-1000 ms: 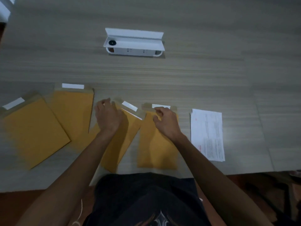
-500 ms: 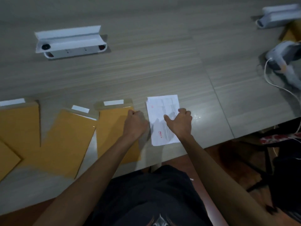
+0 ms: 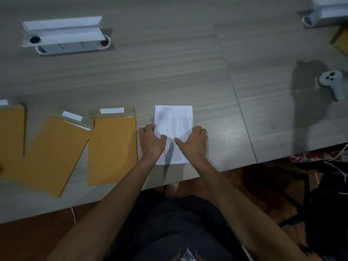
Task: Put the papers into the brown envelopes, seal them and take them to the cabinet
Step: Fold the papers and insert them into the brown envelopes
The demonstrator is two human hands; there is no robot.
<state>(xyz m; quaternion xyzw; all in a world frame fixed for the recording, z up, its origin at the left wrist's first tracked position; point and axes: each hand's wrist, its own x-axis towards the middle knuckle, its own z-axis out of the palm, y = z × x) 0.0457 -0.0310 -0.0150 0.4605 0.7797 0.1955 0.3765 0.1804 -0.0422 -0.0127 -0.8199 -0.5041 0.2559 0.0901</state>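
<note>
We see both hands on the printed papers near the desk edge: the left hand pinches their left edge, the right hand grips their right. The print is too small to read, red stamp included. Just left lies a brown envelope, flap open.

Bare table lies open beyond the papers and to their right; envelopes crowd the left, white box far left, controller far right.
</note>
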